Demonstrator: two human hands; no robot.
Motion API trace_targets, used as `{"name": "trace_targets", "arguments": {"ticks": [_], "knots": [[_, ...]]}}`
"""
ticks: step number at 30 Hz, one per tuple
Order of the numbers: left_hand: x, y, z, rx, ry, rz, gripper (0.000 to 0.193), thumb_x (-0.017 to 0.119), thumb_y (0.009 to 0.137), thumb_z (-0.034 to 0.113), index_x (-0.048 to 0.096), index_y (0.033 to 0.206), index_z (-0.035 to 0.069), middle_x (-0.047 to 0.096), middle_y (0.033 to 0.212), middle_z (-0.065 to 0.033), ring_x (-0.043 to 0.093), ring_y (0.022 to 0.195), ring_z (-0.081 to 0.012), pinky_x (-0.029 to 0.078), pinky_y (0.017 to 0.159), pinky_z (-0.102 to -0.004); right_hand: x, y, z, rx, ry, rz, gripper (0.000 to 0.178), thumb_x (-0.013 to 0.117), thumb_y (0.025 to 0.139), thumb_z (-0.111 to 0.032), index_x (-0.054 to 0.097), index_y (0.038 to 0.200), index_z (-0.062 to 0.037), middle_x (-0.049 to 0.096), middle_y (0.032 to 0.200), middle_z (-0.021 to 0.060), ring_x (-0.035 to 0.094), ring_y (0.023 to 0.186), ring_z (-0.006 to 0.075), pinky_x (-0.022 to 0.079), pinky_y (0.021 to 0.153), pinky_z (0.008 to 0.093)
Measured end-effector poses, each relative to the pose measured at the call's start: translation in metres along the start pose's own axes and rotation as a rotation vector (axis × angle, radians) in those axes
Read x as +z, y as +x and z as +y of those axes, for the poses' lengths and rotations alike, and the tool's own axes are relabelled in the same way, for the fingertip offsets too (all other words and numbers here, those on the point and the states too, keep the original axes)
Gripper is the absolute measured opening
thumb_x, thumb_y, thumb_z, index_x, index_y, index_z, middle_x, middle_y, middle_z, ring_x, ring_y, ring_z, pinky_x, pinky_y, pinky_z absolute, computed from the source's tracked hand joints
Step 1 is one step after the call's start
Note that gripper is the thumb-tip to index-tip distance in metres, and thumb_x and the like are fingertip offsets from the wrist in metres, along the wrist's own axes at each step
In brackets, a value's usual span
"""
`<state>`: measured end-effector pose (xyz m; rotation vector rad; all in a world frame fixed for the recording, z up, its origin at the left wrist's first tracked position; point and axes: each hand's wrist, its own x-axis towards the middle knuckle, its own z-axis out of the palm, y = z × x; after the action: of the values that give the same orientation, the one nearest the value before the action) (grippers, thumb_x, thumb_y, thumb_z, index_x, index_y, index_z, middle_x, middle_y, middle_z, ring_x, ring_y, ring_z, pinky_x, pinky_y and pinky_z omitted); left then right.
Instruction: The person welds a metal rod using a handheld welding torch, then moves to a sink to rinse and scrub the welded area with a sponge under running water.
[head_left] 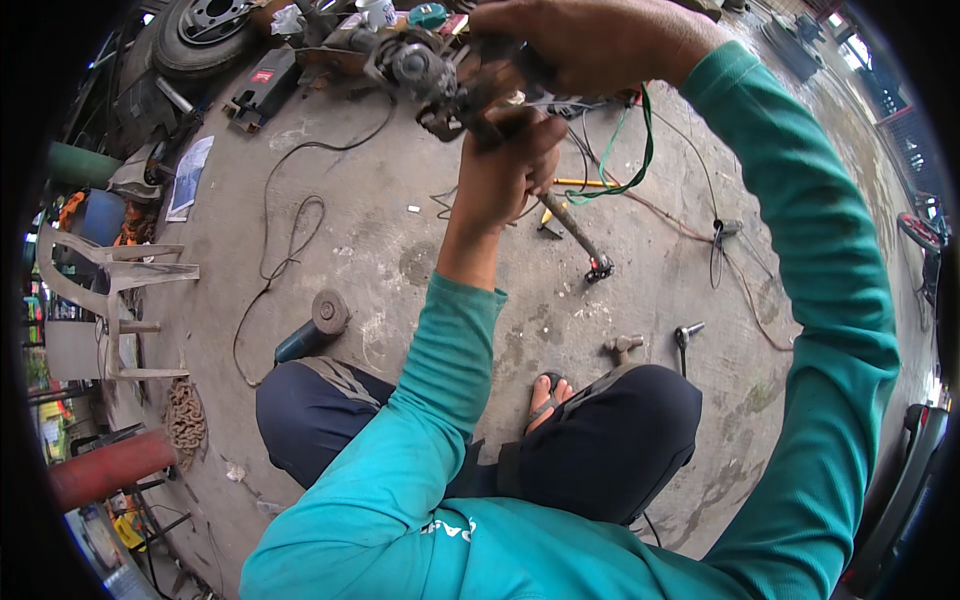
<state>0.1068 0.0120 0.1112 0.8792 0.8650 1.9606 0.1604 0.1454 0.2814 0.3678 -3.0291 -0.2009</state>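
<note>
My left hand (512, 165) is closed round a long, greasy metal shaft. Its lower end (598, 267) carries a small joint-like fitting and slants down to the right above the floor. At the upper end, a dirty metal assembly (412, 68) with a round, collar-like part is raised off the ground. My right hand (600, 45) reaches over from the right, its fingers curled round the dark upper part of this assembly. Blur and the hand itself hide exactly where the right fingers grip.
An angle grinder (318, 322) lies by my left knee, its cord looping across concrete. A hammer (624, 346) and a ratchet wrench (686, 340) lie by my right knee. Green wires (645, 150) trail beyond my hands. A plastic chair (110, 280) and chain (185, 420) are at left.
</note>
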Motion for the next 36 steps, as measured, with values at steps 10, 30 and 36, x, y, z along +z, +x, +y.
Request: {"name": "trace_targets", "arguments": {"ticks": [10, 30, 36], "knots": [[-0.028, -0.005, 0.006, -0.021, -0.012, 0.066, 0.038, 0.054, 0.101, 0.02, 0.041, 0.066, 0.013, 0.03, 0.056, 0.0044, 0.028, 0.045, -0.0084, 0.028, 0.044, -0.0283, 0.077, -0.177, 0.136, 0.741, 0.23, 0.511, 0.069, 0.082, 0.078, -0.026, 0.055, 0.136, -0.0008, 0.064, 0.129, 0.0185, 0.063, 0.117, 0.0319, 0.05, 0.101, 0.0399], [-0.099, 0.013, 0.121, -0.135, 0.227, 0.259, 0.052, 0.047, 0.107, 0.048, 0.036, 0.068, 0.015, 0.029, 0.055, 0.0046, 0.023, 0.04, -0.0056, 0.025, 0.039, -0.0223, 0.374, -0.159, 0.145, 1.276, 0.973, -0.245, 0.072, 0.079, 0.081, -0.057, 0.069, 0.112, 0.0073, 0.069, 0.09, 0.0163, 0.069, 0.079, 0.0249, 0.057, 0.063, 0.0366], [-0.183, 0.103, 0.186, -0.353, 0.284, 0.147, 0.049, 0.046, 0.109, 0.043, 0.037, 0.069, 0.017, 0.03, 0.054, 0.0061, 0.026, 0.04, -0.0051, 0.027, 0.039, -0.0227, 0.35, -0.185, 0.191, 1.34, 1.108, -0.111, 0.051, 0.076, 0.088, -0.043, 0.071, 0.115, -0.0005, 0.072, 0.1, 0.0101, 0.069, 0.082, 0.0217, 0.057, 0.067, 0.0368]]}}
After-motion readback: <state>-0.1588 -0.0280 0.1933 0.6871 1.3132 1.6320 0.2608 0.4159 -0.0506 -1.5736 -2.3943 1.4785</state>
